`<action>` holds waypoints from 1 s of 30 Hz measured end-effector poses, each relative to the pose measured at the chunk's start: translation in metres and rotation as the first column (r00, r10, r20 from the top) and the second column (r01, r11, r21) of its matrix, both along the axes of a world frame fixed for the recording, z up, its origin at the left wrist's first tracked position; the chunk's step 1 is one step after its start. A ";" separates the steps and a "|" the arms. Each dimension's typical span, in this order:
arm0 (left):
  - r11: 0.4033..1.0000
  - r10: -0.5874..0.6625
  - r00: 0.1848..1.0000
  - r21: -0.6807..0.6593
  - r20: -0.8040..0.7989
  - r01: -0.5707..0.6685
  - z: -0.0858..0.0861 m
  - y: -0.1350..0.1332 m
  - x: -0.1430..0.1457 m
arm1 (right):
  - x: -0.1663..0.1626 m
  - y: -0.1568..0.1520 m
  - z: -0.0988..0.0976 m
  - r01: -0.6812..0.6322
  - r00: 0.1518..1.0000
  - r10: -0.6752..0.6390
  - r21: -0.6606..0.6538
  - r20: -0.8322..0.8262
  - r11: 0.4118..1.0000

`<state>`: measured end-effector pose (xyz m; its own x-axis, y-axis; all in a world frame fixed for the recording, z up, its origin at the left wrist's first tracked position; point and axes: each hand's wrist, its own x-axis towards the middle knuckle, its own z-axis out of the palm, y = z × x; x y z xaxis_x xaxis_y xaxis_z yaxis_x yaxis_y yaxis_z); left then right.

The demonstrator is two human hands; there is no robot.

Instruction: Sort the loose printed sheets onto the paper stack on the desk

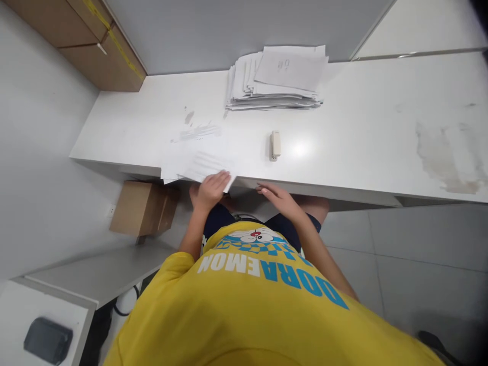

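Observation:
My left hand (214, 190) is at the front edge of the white desk, its fingers closed over the corner of a printed paper sheet (204, 165); the thumb is hidden. That sheet slants over the edge, above other loose sheets (171, 170) lying at the desk front. My right hand (280, 199) is apart from the paper, just below the desk edge, with its fingers stretched out and nothing seen in them. A small cream stapler (275, 145) lies on the desk, beyond my right hand.
A thick, uneven stack of papers (282, 76) rests against the grey panel at the back. Cardboard boxes stand at the back left (114, 56) and under the desk (141, 208). A dark object (48, 339) lies on a white surface at lower left.

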<state>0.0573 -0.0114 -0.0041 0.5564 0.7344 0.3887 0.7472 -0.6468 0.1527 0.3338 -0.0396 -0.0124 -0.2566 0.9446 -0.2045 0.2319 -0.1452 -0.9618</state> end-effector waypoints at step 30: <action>0.881 0.447 0.868 0.059 0.218 -0.469 -0.004 0.026 -0.039 | 0.041 -0.008 -0.002 0.352 0.899 -0.418 -0.354 -0.131 0.867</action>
